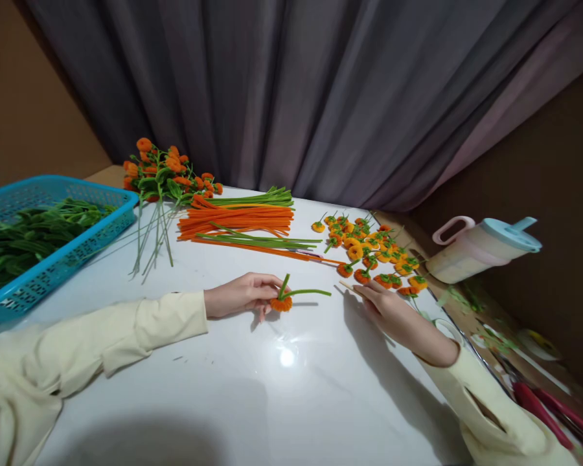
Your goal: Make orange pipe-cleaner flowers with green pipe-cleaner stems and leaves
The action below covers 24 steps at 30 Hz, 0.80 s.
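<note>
My left hand [247,294] is closed on an orange pipe-cleaner flower [281,304] above the middle of the white table. Two green pipe-cleaner ends [311,292] stick out of the flower, one upward and one to the right. To the right, my right hand [381,304] pinches a thin pale stick [348,286], its tip pointing left toward the flower but apart from it. Just beyond that hand lie several small orange and yellow flower heads [354,251] with green bases. My fingers cover the stick's other end.
Bundles of orange pipe cleaners [238,220] and green pipe cleaners [262,197] lie at the back. Behind them on the left are stemmed orange flowers [170,165]. A blue basket [121,217] holds green leaves. At right are a tumbler [480,249] and red-handled pliers [539,408].
</note>
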Each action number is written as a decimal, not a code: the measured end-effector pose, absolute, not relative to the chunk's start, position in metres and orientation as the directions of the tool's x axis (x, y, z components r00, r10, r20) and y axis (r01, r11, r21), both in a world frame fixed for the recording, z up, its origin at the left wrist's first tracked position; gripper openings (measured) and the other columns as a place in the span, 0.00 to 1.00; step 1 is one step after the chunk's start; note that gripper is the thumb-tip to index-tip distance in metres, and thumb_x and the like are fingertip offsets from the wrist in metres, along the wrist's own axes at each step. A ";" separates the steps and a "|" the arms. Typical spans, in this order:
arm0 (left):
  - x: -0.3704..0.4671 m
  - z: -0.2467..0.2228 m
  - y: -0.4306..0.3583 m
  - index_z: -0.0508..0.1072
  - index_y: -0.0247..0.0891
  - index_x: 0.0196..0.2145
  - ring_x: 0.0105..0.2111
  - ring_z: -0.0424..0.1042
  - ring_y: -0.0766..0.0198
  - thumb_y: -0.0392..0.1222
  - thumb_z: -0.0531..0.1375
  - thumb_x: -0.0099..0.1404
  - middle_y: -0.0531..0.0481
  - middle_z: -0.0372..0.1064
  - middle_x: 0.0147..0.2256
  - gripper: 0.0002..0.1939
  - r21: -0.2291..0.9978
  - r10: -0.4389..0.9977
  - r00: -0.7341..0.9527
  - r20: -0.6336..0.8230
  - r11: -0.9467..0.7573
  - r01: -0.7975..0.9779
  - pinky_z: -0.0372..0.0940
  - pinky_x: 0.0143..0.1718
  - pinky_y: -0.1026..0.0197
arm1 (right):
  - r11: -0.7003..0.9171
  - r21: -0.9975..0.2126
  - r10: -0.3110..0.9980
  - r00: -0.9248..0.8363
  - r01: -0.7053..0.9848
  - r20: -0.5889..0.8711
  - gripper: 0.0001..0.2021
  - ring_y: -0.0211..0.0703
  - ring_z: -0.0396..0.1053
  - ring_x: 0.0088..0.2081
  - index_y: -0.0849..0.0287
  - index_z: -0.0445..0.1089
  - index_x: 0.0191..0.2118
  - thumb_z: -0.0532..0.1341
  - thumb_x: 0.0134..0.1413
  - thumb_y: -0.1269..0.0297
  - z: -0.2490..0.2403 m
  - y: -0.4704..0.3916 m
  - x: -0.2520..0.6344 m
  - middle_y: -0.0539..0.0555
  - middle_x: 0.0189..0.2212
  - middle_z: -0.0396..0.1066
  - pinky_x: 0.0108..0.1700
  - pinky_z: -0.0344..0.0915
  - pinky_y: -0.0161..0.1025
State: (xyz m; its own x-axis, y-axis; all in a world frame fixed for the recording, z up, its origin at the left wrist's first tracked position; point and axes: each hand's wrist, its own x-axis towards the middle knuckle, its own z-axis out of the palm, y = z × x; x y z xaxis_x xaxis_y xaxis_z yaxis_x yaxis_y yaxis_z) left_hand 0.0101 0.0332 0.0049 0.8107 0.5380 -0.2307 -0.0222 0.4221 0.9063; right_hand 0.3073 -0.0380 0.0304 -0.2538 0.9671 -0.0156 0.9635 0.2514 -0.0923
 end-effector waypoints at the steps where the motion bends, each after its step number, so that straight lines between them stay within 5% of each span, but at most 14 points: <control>1: 0.010 0.005 0.033 0.70 0.31 0.39 0.21 0.63 0.73 0.42 0.61 0.58 0.46 0.70 0.32 0.13 0.908 0.537 0.812 -0.230 0.418 -0.019 0.65 0.23 0.67 | 0.289 -0.113 0.957 -0.289 0.951 0.013 0.18 0.42 0.69 0.33 0.63 0.66 0.48 0.44 0.58 0.75 0.035 -0.040 0.306 0.61 0.39 0.67 0.35 0.65 0.38; 6: 0.013 0.002 0.034 0.70 0.32 0.37 0.21 0.65 0.71 0.43 0.61 0.57 0.52 0.66 0.26 0.12 0.926 0.553 0.800 -0.233 0.378 0.008 0.65 0.22 0.66 | 0.486 -0.055 0.874 -0.486 0.872 0.024 0.15 0.38 0.69 0.26 0.57 0.67 0.48 0.48 0.62 0.63 0.068 -0.053 0.268 0.57 0.34 0.70 0.27 0.61 0.34; 11: 0.014 0.002 0.034 0.68 0.32 0.38 0.19 0.64 0.70 0.43 0.60 0.57 0.56 0.63 0.20 0.14 0.944 0.556 0.799 -0.229 0.327 0.044 0.64 0.19 0.67 | 0.621 0.266 0.778 -0.620 0.737 -0.101 0.18 0.31 0.66 0.20 0.54 0.64 0.53 0.52 0.57 0.71 0.085 -0.045 0.217 0.57 0.52 0.64 0.21 0.52 0.34; 19: 0.013 0.006 0.033 0.67 0.34 0.34 0.19 0.66 0.70 0.44 0.61 0.57 0.56 0.64 0.20 0.11 0.942 0.558 0.795 -0.238 0.332 0.049 0.67 0.21 0.65 | 0.710 0.188 0.696 -0.634 0.679 -0.337 0.24 0.33 0.67 0.23 0.53 0.66 0.49 0.52 0.47 0.80 0.096 -0.023 0.198 0.53 0.40 0.70 0.22 0.47 0.35; 24: 0.014 0.004 0.033 0.67 0.33 0.35 0.20 0.68 0.69 0.43 0.62 0.56 0.55 0.66 0.22 0.12 0.933 0.560 0.792 -0.245 0.358 0.036 0.68 0.23 0.63 | 0.711 0.258 0.699 -0.614 0.654 -0.368 0.23 0.35 0.67 0.22 0.57 0.66 0.49 0.52 0.45 0.80 0.094 -0.020 0.196 0.54 0.41 0.70 0.21 0.45 0.36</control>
